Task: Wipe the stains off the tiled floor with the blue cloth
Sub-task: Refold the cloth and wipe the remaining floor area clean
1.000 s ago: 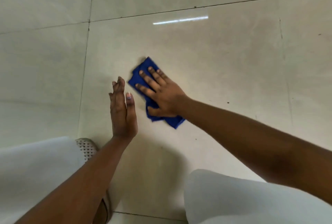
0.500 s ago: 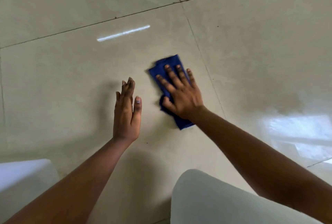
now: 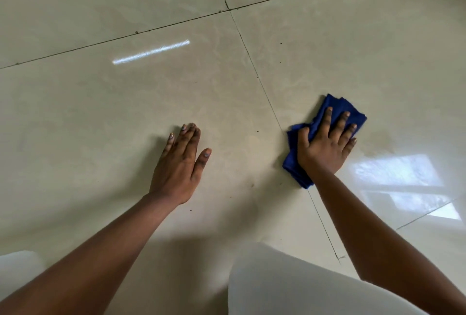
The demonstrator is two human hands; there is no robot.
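One folded dark-blue fabric cloth (image 3: 350, 110) lies flat on the glossy beige tiled floor (image 3: 100, 117), just right of a dark grout line (image 3: 267, 102), at about 3 o'clock from the frame's centre. The right hand (image 3: 324, 147) presses down on it, palm flat, its four fingers spread and extended toward 1 o'clock and the thumb at the cloth's left edge; nothing is clenched. At 9 o'clock from the cloth, well apart, the left hand (image 3: 180, 165) is open with fingers straight and together, holding nothing. Several small dark specks (image 3: 257, 131) dot the tile between the two hands. Two pale-clad knees (image 3: 290, 287) fill the 6 o'clock edge.
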